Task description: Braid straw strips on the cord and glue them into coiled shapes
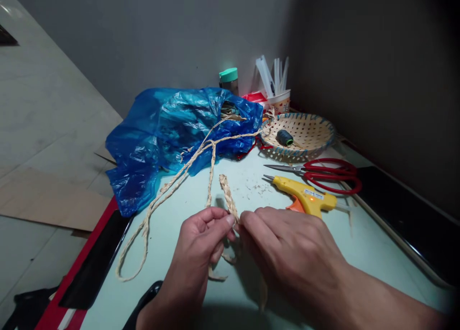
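Observation:
Between my two hands, low over the pale table, is a short braid of straw-coloured fibre [227, 192], its thick end pointing away from me. My left hand [206, 239] pinches it between thumb and fingers. From the other side my right hand [283, 239] grips it at nearly the same spot, its fingertips mostly hidden behind the knuckles. Loose strand ends [217, 276] hang below my left hand. A long thin twisted cord [168, 188] lies to the left, looped at its near end, with branches running toward the bag and the basket.
A crumpled blue plastic bag [179, 123] lies at the back. Rightward sit a woven basket [319, 133] holding a dark thread spool [284, 137], red-handled scissors [332, 163] and a yellow glue gun [312, 195]. Behind stand a cup of glue sticks [280, 100] and a teal-lidded jar [229, 76].

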The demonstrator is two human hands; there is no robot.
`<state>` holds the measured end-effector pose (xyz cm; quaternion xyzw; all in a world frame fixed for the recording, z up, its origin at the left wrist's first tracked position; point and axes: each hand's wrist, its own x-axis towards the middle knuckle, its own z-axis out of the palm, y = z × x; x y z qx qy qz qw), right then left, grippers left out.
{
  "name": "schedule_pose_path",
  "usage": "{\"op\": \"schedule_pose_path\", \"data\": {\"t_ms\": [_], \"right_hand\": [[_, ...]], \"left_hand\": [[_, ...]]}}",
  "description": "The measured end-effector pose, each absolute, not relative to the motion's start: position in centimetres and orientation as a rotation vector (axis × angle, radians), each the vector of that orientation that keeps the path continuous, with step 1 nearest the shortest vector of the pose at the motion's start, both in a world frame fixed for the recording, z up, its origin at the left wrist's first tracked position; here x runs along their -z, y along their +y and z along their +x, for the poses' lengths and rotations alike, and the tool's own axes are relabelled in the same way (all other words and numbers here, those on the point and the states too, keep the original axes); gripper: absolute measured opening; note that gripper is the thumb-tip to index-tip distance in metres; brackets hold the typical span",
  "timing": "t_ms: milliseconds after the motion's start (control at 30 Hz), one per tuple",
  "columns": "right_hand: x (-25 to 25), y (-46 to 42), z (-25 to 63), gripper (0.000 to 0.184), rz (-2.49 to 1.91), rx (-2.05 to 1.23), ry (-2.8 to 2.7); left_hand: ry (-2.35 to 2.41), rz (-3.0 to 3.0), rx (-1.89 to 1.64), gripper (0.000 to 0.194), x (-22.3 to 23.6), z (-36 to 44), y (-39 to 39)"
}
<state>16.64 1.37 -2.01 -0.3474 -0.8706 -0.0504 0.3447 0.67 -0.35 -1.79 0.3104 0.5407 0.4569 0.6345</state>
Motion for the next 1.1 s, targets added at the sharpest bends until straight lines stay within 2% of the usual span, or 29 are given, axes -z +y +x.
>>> {"op": "schedule_pose_path", "data": {"t_ms": [167,267,433,633,767,933,1100], "right_hand": [[2.2,0.6,15.6,0.028,-0.754,0.223,-2.184],[2.7,0.2,15.4,0.03,-0.734,0.147,-2.219],[2.2,0.2,15.9,0.018,-0.763,-0.331,-2.247],[0.7,1.2,16.8,0.003,-0.975,-0.67,-2.039],[0.7,1.6,16.5,0.003,-1.116,-1.096,-2.01],[0.4,1.8,16.2,0.014,-1.137,-1.069,-1.986],[0.9,2.1,16.4,0.015,-1.105,-1.283,-1.842]], "left_hand": [[1.25,0.637,-1.082,0.018,1.6,1.0,-0.3],[1.194,0.593,-1.115,0.014,1.1,1.1,-0.3],[1.163,0.595,-1.15,0.015,0.7,0.7,-0.4],[1.187,0.639,-1.156,0.016,0.5,0.5,-0.7],[1.284,0.763,-1.169,0.019,0.1,0.8,-0.9],[1.41,0.908,-1.206,0.016,-0.1,1.1,-0.9],[1.552,1.069,-1.268,0.003,-0.1,1.7,-1.2]]}}
